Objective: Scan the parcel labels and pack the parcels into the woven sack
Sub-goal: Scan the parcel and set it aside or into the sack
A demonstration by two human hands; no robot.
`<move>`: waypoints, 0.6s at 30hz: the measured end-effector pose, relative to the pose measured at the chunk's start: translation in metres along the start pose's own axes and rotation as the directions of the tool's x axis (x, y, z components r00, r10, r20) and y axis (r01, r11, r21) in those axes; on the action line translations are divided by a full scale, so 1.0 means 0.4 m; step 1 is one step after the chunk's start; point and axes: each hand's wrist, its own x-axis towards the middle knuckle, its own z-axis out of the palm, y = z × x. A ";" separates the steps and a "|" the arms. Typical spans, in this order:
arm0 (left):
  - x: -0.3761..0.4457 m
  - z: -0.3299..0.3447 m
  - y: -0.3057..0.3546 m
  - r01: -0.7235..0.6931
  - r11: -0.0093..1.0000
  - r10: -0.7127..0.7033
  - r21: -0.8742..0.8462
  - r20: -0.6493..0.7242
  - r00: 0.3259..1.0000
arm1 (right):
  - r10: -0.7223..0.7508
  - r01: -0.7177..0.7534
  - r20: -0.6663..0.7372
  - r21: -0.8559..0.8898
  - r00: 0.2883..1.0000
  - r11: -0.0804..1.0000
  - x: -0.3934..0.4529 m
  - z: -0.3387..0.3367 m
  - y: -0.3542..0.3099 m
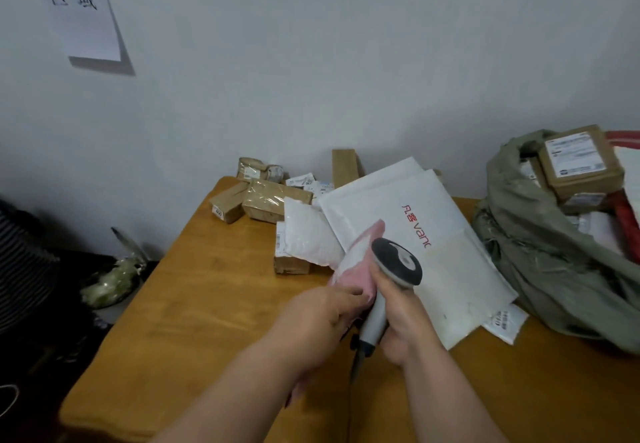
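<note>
Both hands curled: left (pixel 322 318) round pink parcel (pixel 356 255), right (pixel 401 307) round scanner (pixel 394 269).

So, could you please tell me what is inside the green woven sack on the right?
At the woven sack's open mouth lie a labelled cardboard box and other parcels beneath it; anything deeper is hidden by the sack's cloth.

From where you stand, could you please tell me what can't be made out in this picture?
- Pink parcel, head view: its label is out of sight, covered by the left hand and scanner.
- Woven sack: cut off by the right edge.
- Box labels in the sack: print too small.
- Wall sign: top cropped.
</note>
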 end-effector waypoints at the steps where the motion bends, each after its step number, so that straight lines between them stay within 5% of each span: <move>1: -0.006 0.010 0.001 0.007 1.000 -0.007 -0.001 0.011 1.000 | 0.012 -0.012 0.010 -0.002 1.000 1.000 -0.004 -0.006 0.008; 3: -0.014 0.022 0.005 0.040 0.999 -0.038 -0.029 0.038 0.999 | 0.023 -0.023 0.008 -0.023 1.000 0.999 -0.006 -0.024 0.023; 5: -0.018 0.027 0.000 0.143 0.962 -0.120 -0.231 0.114 0.986 | 0.049 -0.049 -0.013 -0.044 0.999 0.998 -0.004 -0.044 0.041; 9: -0.043 0.032 -0.042 0.396 0.622 -0.367 -0.675 0.195 0.910 | 0.104 -0.102 -0.093 0.029 0.990 0.994 0.004 -0.073 0.080; 12: -0.069 0.079 -0.116 0.569 0.425 -0.689 -0.704 0.155 0.708 | 0.130 -0.142 -0.238 -0.037 0.962 0.989 0.014 -0.099 0.122; 15: -0.108 0.171 -0.167 0.722 0.256 -0.775 -0.643 0.310 0.551 | 0.096 -0.179 -0.377 -0.190 0.921 0.965 0.015 -0.140 0.159; 18: -0.128 0.256 -0.214 0.804 0.230 -0.853 -0.548 0.284 0.437 | 0.030 -0.203 -0.424 -0.369 0.905 0.907 0.008 -0.180 0.185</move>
